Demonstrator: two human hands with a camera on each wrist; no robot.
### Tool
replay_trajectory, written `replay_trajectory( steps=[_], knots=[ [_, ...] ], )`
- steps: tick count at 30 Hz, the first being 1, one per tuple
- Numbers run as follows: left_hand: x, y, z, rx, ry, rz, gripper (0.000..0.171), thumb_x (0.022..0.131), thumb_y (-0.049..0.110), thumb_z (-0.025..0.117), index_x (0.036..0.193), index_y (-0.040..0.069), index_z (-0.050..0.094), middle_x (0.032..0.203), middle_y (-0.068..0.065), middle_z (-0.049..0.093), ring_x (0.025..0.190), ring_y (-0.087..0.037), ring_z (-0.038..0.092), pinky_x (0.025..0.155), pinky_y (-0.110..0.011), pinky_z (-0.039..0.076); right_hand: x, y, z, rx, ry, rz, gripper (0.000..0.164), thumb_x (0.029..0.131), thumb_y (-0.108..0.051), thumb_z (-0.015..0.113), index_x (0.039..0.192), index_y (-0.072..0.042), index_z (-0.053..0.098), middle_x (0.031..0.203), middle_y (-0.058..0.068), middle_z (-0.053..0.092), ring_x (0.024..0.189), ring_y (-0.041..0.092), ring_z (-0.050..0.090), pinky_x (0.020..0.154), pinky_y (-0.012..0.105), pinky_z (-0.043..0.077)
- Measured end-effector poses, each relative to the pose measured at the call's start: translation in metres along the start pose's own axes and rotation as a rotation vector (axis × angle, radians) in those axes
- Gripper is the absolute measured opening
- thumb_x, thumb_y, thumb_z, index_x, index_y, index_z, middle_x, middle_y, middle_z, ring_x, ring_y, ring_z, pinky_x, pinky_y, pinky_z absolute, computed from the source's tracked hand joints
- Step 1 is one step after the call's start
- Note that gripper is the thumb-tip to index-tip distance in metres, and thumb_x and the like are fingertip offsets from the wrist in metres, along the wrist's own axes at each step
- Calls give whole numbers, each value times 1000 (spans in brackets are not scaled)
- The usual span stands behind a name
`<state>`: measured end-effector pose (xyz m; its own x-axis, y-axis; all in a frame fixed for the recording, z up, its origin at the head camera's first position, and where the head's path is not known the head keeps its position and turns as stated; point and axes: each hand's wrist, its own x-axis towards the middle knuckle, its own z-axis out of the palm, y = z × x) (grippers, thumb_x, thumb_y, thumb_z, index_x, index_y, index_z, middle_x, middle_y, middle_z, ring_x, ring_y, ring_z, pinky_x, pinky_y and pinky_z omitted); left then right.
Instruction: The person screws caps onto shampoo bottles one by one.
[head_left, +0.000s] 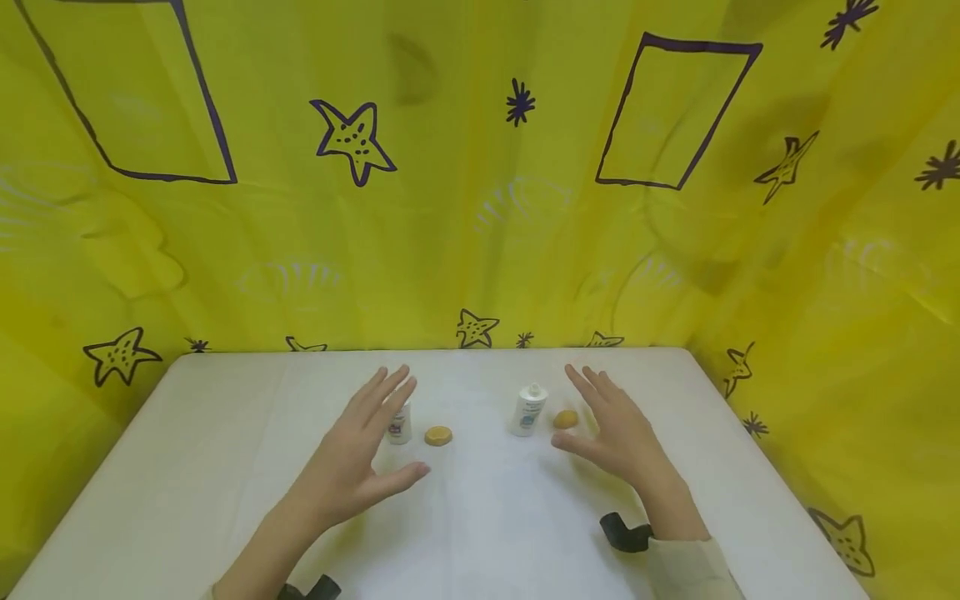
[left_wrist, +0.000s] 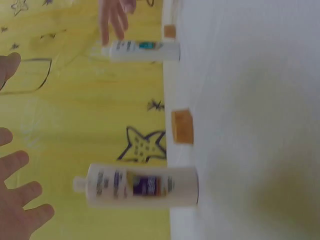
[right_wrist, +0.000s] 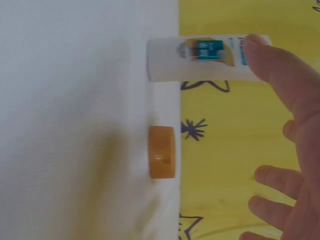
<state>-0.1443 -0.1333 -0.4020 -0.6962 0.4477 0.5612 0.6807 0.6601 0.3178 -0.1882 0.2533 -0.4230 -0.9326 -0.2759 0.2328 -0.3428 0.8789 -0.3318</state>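
Observation:
Two white bottles without caps stand upright on the white table. One bottle (head_left: 401, 425), with a purple label patch (left_wrist: 146, 185), is partly hidden behind the fingers of my left hand (head_left: 356, 454). An orange cap (head_left: 438, 436) lies just right of it. The other bottle (head_left: 529, 410) has a teal label patch (right_wrist: 208, 50). Right of that one, a second orange cap (head_left: 566, 419) lies near the thumb of my right hand (head_left: 618, 429). Both hands are raised with fingers spread and thumbs apart, holding nothing.
The white tabletop (head_left: 480, 517) reaches back to a yellow curtain (head_left: 450, 233) with dark drawn stars and frames. The curtain also hangs along both sides. Black wrist mounts (head_left: 626, 533) sit under the forearms.

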Motion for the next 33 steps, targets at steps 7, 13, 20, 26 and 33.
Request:
replay_trajectory(
  steps=[7,13,20,26,33],
  knots=[
    [16,12,29,-134,-82,-21,90,87,53,71,159,24,25,164,4,25,152,-28,21,113,-60,34,2,5,10,-5,-90,15,98,79,-52,79,158,-30,26,161,14,32,147,43,26,111,68,30],
    [29,23,49,-353,-181,-155,85,89,46,72,158,34,24,163,12,25,151,-20,22,116,-55,31,5,7,15,11,-153,34,96,79,-44,82,158,-30,28,161,14,31,146,42,29,112,66,31],
    [44,34,71,-498,-251,-285,80,90,46,71,156,33,28,161,13,29,149,-17,28,115,-51,34,9,10,20,16,-207,75,89,83,-37,80,157,-30,31,161,14,32,145,41,32,111,66,31],
    [57,33,90,-569,-279,-350,77,92,48,67,156,30,30,160,6,33,146,-25,35,115,-51,35,15,12,22,10,-231,73,81,87,-32,77,156,-28,34,159,15,34,144,42,34,110,67,32],
    [69,33,112,-667,-275,-401,73,94,37,67,156,22,32,160,0,34,145,-29,36,113,-50,39,21,13,25,-19,-258,88,69,88,-25,75,150,-22,45,156,16,38,140,43,39,107,67,36]
  ],
)
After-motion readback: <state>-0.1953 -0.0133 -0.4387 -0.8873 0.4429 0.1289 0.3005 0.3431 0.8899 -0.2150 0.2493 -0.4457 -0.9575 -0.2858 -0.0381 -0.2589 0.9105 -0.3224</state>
